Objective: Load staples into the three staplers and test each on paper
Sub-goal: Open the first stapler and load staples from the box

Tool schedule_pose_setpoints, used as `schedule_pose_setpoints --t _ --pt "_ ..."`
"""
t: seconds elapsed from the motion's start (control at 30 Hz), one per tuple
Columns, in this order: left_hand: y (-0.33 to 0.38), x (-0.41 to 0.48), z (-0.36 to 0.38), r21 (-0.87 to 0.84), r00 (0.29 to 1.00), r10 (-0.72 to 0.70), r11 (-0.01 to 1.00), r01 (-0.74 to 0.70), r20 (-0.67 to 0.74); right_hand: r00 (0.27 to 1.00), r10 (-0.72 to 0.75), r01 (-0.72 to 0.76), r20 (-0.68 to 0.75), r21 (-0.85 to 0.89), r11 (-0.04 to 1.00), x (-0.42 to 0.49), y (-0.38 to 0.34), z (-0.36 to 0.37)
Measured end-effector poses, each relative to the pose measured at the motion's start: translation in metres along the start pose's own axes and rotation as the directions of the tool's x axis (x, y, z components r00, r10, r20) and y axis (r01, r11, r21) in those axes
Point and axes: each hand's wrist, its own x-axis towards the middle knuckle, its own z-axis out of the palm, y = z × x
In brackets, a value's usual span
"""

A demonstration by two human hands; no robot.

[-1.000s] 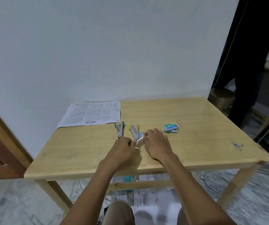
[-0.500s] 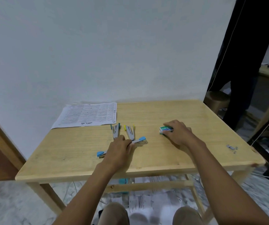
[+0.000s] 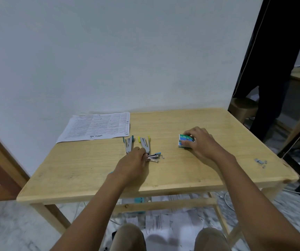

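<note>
Three small staplers lie mid-table, all swung open: a green-tipped stapler (image 3: pixel 129 144), a yellow-tipped stapler (image 3: pixel 144 143) and a blue-tipped stapler (image 3: pixel 154 157). My left hand (image 3: pixel 131 164) rests on the blue-tipped stapler and pins its near end under the fingers. A green staple box (image 3: pixel 186 140) sits to the right on top of a second box, and my right hand (image 3: pixel 203 143) grips it from the right side. A printed paper sheet (image 3: pixel 96 127) lies at the back left of the wooden table (image 3: pixel 190 171).
Loose staples (image 3: pixel 260 162) lie near the table's right front corner. A white wall runs along the back edge. A person in dark clothes (image 3: pixel 270 87) stands at the right, next to a stool (image 3: pixel 242 107). Papers litter the floor under the table.
My right hand left the blue-tipped stapler, moved right and closed on the green staple box. My left hand stayed on the stapler.
</note>
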Motion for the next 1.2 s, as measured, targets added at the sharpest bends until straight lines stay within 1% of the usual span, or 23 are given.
schedule_pose_setpoints --t 0.07,0.13,0.2,0.27,0.33,0.4,0.5,0.6,0.67,0.73,0.8,0.87,0.93,1.03,1.2 --pt "0.0 0.0 0.003 0.035 0.999 0.019 0.999 -0.018 -0.032 0.999 -0.023 0.023 -0.025 0.005 1.0 -0.012 -0.006 -0.004" --pt "-0.001 0.0 0.005 0.064 0.998 0.006 0.998 -0.002 -0.065 0.999 -0.041 0.042 -0.012 0.017 0.999 -0.03 -0.013 -0.002" --pt "-0.001 0.002 0.008 0.162 0.996 0.017 0.987 -0.001 -0.092 0.998 -0.044 0.043 0.051 0.029 0.999 -0.047 -0.017 0.005" --pt "0.001 0.003 0.008 0.24 0.994 0.027 0.971 -0.001 -0.105 0.99 -0.051 0.054 0.129 -0.02 0.998 -0.057 -0.018 0.016" --pt "0.003 0.005 0.007 0.231 0.994 0.018 0.973 0.006 -0.105 0.986 -0.047 0.056 0.158 -0.05 0.997 -0.062 -0.018 0.023" --pt "0.004 0.004 0.008 0.198 0.992 0.016 0.98 0.01 -0.129 0.989 -0.049 0.055 0.137 -0.043 0.998 -0.063 -0.019 0.026" --pt "0.005 0.001 0.009 0.159 0.97 0.028 0.987 0.011 -0.243 0.992 -0.037 0.039 0.119 -0.011 0.999 -0.065 -0.019 0.025" --pt "0.015 -0.003 0.012 0.082 0.926 0.092 0.994 -0.067 -0.366 0.998 0.014 -0.018 0.065 0.052 0.999 -0.07 -0.01 0.019" --pt "0.028 -0.011 0.022 0.023 0.928 0.162 0.986 -0.164 -0.337 0.998 0.063 -0.064 0.008 0.104 0.993 -0.076 -0.001 0.019" --pt "0.039 -0.02 0.036 -0.006 0.95 0.201 0.978 -0.209 -0.238 0.994 0.093 -0.084 -0.049 0.159 0.984 -0.081 0.007 0.022" --pt "0.045 -0.021 0.047 0.004 0.971 0.175 0.984 -0.177 -0.163 0.994 0.086 -0.072 -0.072 0.176 0.982 -0.083 0.009 0.024" --pt "0.048 -0.017 0.05 0.01 0.987 0.116 0.993 -0.116 -0.111 0.995 0.076 -0.066 -0.058 0.161 0.985 -0.082 0.01 0.025" --pt "0.051 -0.013 0.05 0.007 0.992 0.101 0.995 -0.1 -0.077 0.996 0.077 -0.07 -0.041 0.146 0.987 -0.081 0.01 0.024" --pt "0.057 -0.009 0.052 -0.026 0.992 0.104 0.994 -0.106 -0.067 0.997 0.074 -0.069 -0.029 0.157 0.985 -0.081 0.01 0.024" --pt "0.055 -0.005 0.054 -0.127 0.994 0.062 0.989 -0.073 -0.088 0.997 0.081 -0.078 -0.008 0.197 0.977 -0.079 0.012 0.023"
